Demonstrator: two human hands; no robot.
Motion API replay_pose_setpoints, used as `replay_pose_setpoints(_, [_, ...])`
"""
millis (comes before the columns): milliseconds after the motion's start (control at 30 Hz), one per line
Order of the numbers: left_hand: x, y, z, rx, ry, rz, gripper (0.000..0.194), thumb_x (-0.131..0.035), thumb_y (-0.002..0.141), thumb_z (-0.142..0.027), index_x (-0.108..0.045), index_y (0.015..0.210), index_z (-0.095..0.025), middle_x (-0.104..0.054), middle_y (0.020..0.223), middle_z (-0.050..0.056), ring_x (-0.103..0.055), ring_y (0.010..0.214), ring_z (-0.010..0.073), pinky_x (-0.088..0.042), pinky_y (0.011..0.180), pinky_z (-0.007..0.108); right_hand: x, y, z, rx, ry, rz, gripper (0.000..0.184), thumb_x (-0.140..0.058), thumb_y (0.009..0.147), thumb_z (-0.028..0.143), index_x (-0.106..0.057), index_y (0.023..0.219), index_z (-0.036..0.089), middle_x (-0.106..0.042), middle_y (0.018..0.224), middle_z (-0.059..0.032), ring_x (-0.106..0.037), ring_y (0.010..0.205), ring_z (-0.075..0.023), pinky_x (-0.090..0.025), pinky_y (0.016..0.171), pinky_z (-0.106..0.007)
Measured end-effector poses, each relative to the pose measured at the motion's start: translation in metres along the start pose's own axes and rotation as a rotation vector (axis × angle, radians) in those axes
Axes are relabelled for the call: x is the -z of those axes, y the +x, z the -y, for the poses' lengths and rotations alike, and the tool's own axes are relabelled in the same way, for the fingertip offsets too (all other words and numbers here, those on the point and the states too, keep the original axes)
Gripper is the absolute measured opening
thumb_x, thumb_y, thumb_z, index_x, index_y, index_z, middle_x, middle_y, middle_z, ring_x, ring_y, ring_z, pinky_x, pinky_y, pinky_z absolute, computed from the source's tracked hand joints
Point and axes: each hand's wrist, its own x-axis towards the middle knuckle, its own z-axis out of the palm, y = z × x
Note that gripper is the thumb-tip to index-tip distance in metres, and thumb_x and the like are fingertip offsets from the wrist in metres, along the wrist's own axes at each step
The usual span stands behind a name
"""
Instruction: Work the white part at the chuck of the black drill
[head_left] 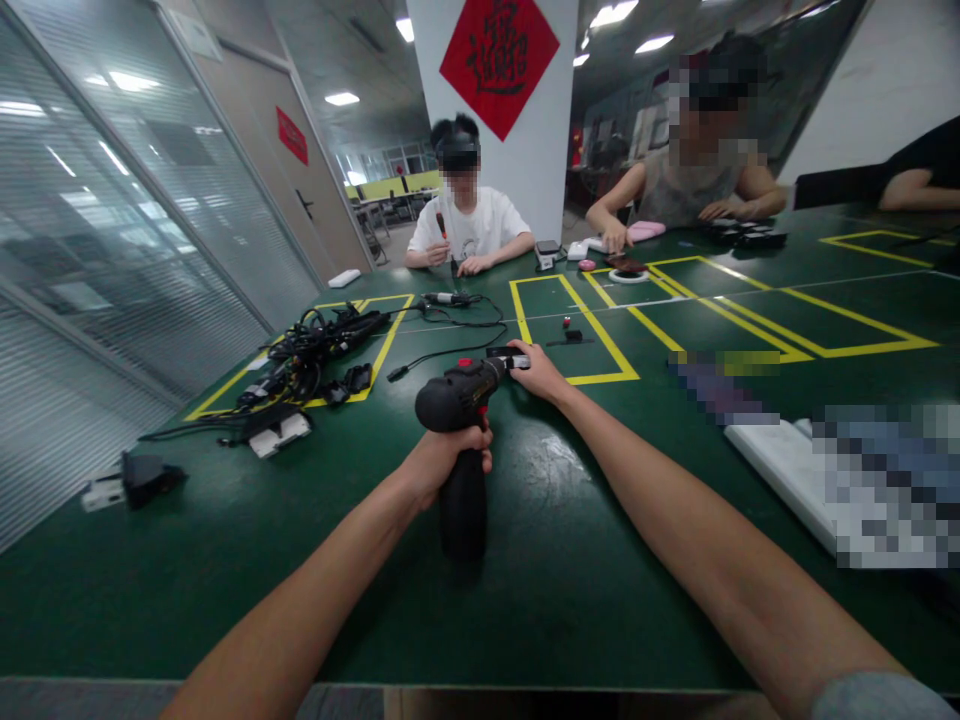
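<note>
My left hand (442, 455) is wrapped round the grip of a black cordless drill (459, 400) that stands over the green table (300, 560). My right hand (536, 370) is closed at the drill's front end, its fingers pinched on the silver chuck or bit (517, 362). Just beyond, inside a yellow-taped square (574, 325), lie a small black part (574, 336) and a tiny red-tipped piece (566, 322).
A tangle of black cables and adapters (315, 350) lies at the left, with a black and white block (135, 478) nearer the edge. A white board (787, 470) sits at the right. Two people sit across the table; one holds a tool (441, 225).
</note>
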Motion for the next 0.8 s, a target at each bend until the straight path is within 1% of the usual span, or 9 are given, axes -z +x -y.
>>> replay_pose_setpoints(200, [0.0009,0.0003,0.0,-0.013,-0.002,0.012,0.02,-0.065,0.063,-0.017,-0.054,0.079,-0.014,-0.054,0.068,-0.002,-0.055,0.052,0.0087,-0.041,0.053,0.022,0.0002,0.0002,0.0003,0.0,0.002,0.0,0.056,-0.058,0.07,0.018,-0.058,0.126,0.017,-0.053,0.11,-0.0095,-0.058,0.1,-0.0235,-0.045,0.1,-0.039])
replay_pose_setpoints(433, [0.0009,0.0013,0.0,-0.024,-0.016,0.03,0.023,-0.064,0.063,-0.016,-0.053,0.084,-0.015,-0.055,0.07,-0.002,-0.056,0.052,0.0095,-0.042,0.054,0.023,0.0008,-0.0002,-0.0001,-0.004,0.007,0.0,0.055,-0.058,0.07,0.019,-0.057,0.125,0.019,-0.053,0.11,-0.0086,-0.058,0.101,-0.0239,-0.046,0.1,-0.04])
replay_pose_setpoints(800, [0.0016,0.0024,0.0008,-0.022,-0.003,0.027,0.021,-0.062,0.064,-0.016,-0.053,0.083,-0.015,-0.055,0.07,-0.002,-0.056,0.052,0.0097,-0.042,0.055,0.023,0.0013,0.0002,-0.0008,0.002,0.004,0.005,0.054,-0.058,0.07,0.021,-0.057,0.125,0.019,-0.052,0.111,-0.0095,-0.058,0.101,-0.0241,-0.046,0.1,-0.039])
